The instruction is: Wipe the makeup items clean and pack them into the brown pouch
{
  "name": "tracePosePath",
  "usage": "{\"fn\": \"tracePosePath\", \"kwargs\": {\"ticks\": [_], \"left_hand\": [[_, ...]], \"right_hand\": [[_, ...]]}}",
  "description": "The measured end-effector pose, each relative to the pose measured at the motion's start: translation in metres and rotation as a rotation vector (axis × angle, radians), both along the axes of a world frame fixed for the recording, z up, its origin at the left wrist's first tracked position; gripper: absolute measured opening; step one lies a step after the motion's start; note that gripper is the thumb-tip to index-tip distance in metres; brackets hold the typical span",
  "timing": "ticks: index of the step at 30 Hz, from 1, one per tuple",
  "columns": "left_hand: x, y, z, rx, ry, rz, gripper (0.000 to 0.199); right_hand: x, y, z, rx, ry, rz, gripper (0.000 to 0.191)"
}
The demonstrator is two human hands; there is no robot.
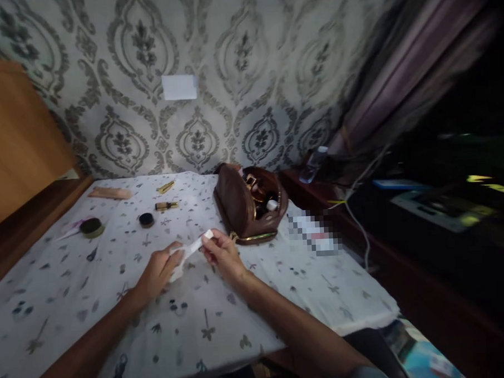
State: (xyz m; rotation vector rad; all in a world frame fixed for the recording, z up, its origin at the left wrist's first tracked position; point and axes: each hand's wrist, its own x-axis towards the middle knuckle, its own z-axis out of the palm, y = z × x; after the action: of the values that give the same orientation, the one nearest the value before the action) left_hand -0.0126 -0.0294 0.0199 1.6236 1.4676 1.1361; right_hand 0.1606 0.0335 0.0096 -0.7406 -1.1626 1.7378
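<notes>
Both hands are on one thin white strip, stretched between them over the table. My left hand is closed on its lower end, where crumpled, partly see-through white material hangs below the fingers. At the upper end, my right hand pinches the strip between thumb and fingers. I cannot make out exactly what the strip is. Just beyond my right hand stands an open brown zip bag, with a white-capped item and other small things inside.
On the patterned cloth lie a dark round tin, a green round container, a black-and-gold tube, a gold clip and a flat tan piece. A clear bottle and a cable are at right.
</notes>
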Motion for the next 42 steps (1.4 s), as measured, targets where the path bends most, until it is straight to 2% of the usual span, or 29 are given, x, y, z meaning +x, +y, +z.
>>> {"fn": "tracePosePath", "kwargs": {"ticks": [4,6,8,12,15,17,19,21,25,27,30,34,39,42], "left_hand": [[0.004,0.001,-0.003,0.041,-0.138,0.233,0.045],[0.011,0.0,-0.002,-0.001,-0.218,0.365,0.043],[0.018,0.0,-0.001,-0.068,-0.36,0.423,0.039],[0.036,0.008,0.004,-0.142,-0.607,0.338,0.037],[0.049,0.022,0.011,-0.157,-0.694,0.273,0.038],[0.057,0.032,0.017,-0.152,-0.685,0.273,0.039],[0.065,0.043,0.025,-0.135,-0.558,0.226,0.039],[0.073,0.054,0.035,-0.079,-0.291,0.093,0.036],[0.093,0.077,0.058,0.248,0.383,-0.208,0.041],[0.103,0.09,0.069,0.398,0.702,-0.26,0.052],[0.114,0.108,0.077,0.5,1.052,-0.242,0.062],[0.117,0.122,0.073,0.594,1.158,-0.21,0.055],[0.112,0.128,0.061,0.709,1.032,-0.25,0.044],[0.112,0.13,0.057,0.745,0.967,-0.261,0.046]], "right_hand": [[0.005,-0.003,0.008,-0.042,0.033,0.025,0.045],[0.01,-0.003,0.013,-0.045,0.043,0.044,0.042],[0.016,-0.003,0.018,-0.034,0.052,0.057,0.041],[0.031,-0.001,0.025,0.013,0.059,0.048,0.041],[0.048,0.0,0.031,0.059,0.041,-0.002,0.04],[0.063,0.002,0.036,0.092,0.028,-0.064,0.039],[0.082,0.007,0.042,0.138,0.026,-0.159,0.037],[0.105,0.014,0.049,0.189,0.039,-0.279,0.036],[0.151,0.03,0.062,0.288,0.055,-0.493,0.038],[0.171,0.038,0.066,0.35,0.031,-0.595,0.037],[0.193,0.048,0.068,0.446,-0.033,-0.712,0.035],[0.211,0.058,0.07,0.579,-0.174,-0.769,0.027],[0.222,0.074,0.078,0.769,-0.352,-0.713,0.022],[0.219,0.087,0.083,0.886,-0.439,-0.654,0.02]]}}
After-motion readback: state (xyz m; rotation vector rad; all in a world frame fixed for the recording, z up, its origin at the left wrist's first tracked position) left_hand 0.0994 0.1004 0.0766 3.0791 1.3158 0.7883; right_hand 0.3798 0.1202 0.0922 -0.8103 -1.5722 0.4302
